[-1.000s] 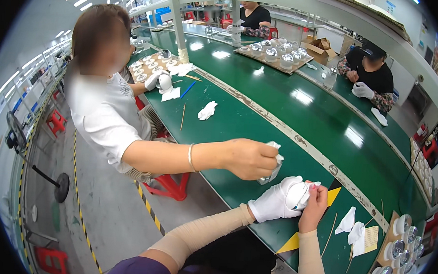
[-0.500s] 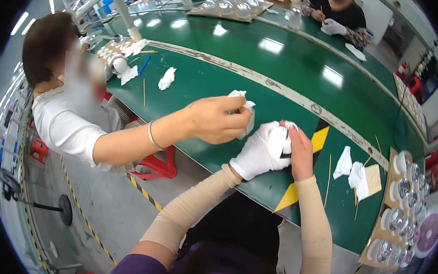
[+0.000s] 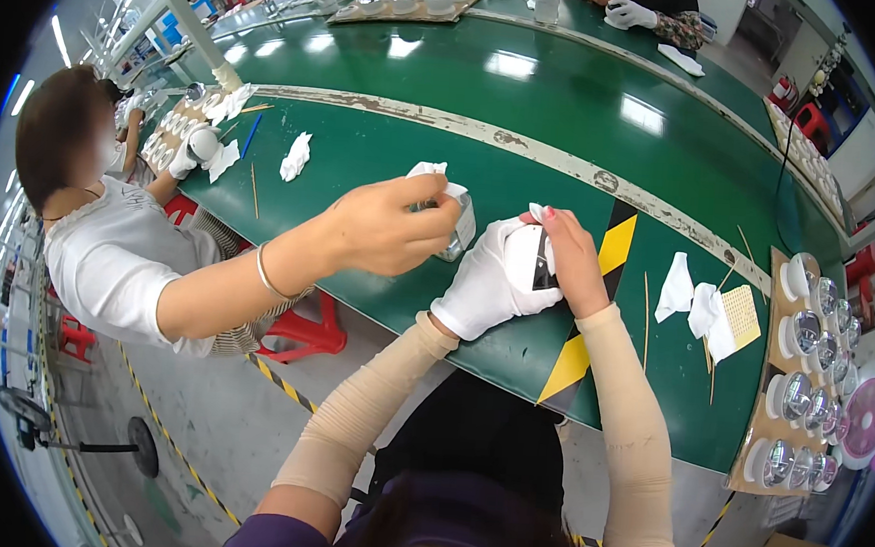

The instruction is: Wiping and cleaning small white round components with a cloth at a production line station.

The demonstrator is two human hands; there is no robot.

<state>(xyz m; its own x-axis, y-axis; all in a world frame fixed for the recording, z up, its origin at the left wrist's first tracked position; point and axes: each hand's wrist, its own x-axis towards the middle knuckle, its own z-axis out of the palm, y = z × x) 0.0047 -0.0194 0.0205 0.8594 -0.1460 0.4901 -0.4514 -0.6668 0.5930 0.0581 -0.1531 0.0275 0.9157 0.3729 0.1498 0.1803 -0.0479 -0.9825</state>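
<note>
My gloved left hand (image 3: 479,288) is wrapped round a white round housing (image 3: 525,255) with a dark glossy panel on its right side. Bare, with red-painted nails, my right hand (image 3: 570,257) lies against the upper right of the housing. Its fingertips press a small bit of white cloth (image 3: 535,212) to the top. Both hands are above the green table, left of a yellow-and-black tape stripe (image 3: 593,305). Just to the left, a co-worker's bare hand (image 3: 400,226) reaches in and holds a white cloth at a clear, box-like container (image 3: 457,225).
White cloths (image 3: 675,288), thin wooden sticks (image 3: 645,321) and a yellowish pad (image 3: 741,317) lie to the right. Beyond them, a cardboard tray (image 3: 766,394) carries several shiny domes on white bases. A crumpled cloth (image 3: 295,157) lies at left; a co-worker (image 3: 109,243) sits there.
The whole view has shifted a little. The housing in my hands now shows more of its dark panel. The co-worker's hand stays beside mine, and more of the clear container shows.
</note>
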